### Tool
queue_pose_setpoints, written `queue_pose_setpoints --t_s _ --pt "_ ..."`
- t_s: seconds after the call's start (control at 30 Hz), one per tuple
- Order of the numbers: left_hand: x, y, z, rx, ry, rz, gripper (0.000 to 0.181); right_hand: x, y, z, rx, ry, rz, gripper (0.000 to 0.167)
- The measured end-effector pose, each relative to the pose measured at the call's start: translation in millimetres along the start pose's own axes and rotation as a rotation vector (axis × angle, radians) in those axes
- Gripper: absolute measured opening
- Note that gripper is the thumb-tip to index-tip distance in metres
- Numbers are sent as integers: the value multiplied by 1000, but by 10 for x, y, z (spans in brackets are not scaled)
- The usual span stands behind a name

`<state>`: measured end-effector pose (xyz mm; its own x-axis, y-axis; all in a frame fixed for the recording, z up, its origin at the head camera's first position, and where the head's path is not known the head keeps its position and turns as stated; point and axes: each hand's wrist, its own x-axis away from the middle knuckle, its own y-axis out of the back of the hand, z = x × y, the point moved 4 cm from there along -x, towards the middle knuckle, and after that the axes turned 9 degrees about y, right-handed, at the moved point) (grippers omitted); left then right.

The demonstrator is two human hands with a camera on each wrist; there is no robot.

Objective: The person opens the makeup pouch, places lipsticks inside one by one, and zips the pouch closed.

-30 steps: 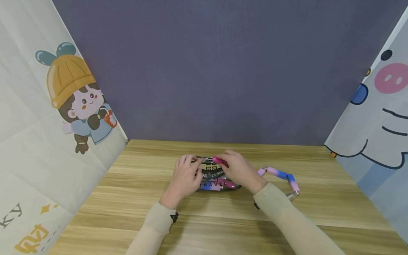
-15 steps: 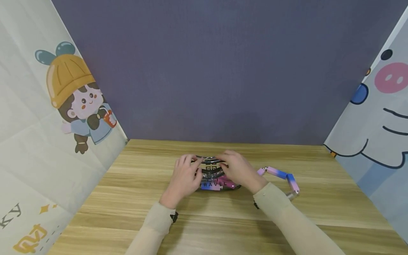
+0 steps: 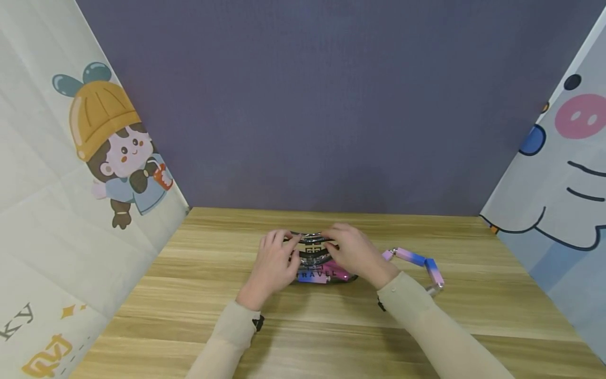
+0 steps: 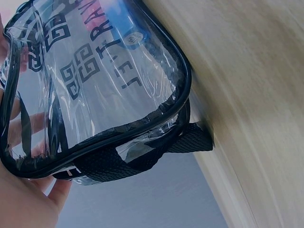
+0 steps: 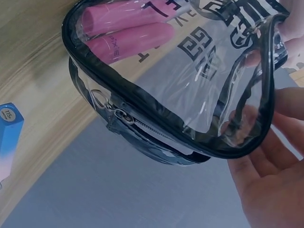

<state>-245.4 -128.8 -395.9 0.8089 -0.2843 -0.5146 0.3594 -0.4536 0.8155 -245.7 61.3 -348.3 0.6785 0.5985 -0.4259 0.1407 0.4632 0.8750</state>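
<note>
Between the two hands stands a clear pouch with black piping (image 3: pixel 316 261), printed with dark letters, its top gaping. My left hand (image 3: pixel 275 261) grips the pouch's left rim, the fingers reaching behind it in the left wrist view. At the opposite side my right hand (image 3: pixel 356 252) pinches the rim, thumb and fingers around the piping. Two pink tubes (image 5: pixel 126 35) lie inside the pouch in the right wrist view. A blue-ended tube (image 4: pixel 128 28) shows through the clear wall in the left wrist view. The zipper pull (image 5: pixel 124 115) hangs at the pouch's side edge.
Right of the pouch, several pink-and-blue tubes (image 3: pixel 411 257) lie on the wooden table (image 3: pixel 303 326) in a bent row, with a silvery piece (image 3: pixel 433 289) near the right sleeve. A dark panel (image 3: pixel 303 105) rises behind; printed cloths flank the table.
A second ago my right hand held a bright pink tube over the pouch's mouth; that tube has gone down inside, and the right fingers now hold the rim. My left hand has stayed put.
</note>
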Motion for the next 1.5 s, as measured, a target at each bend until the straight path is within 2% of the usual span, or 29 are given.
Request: queue_pose_setpoints --t_s 0.2,0.5,0.77,1.13,1.37,1.5 --pt "6 7 4 -3 3 3 41 15 47 31 25 18 -5 27" --pt "-1 16 4 -2 13 14 42 68 147 97 6 50 -23 23" --pt "3 18 -2 -8 11 10 42 152 219 57 70 112 -62 20" --pt "-2 13 -5 -7 9 20 42 288 295 -116 97 79 -69 23" --pt "-2 12 -6 -3 9 20 43 359 375 -263 98 42 -86 13" --pt "3 3 3 -6 6 14 42 402 388 -373 97 24 -92 15"
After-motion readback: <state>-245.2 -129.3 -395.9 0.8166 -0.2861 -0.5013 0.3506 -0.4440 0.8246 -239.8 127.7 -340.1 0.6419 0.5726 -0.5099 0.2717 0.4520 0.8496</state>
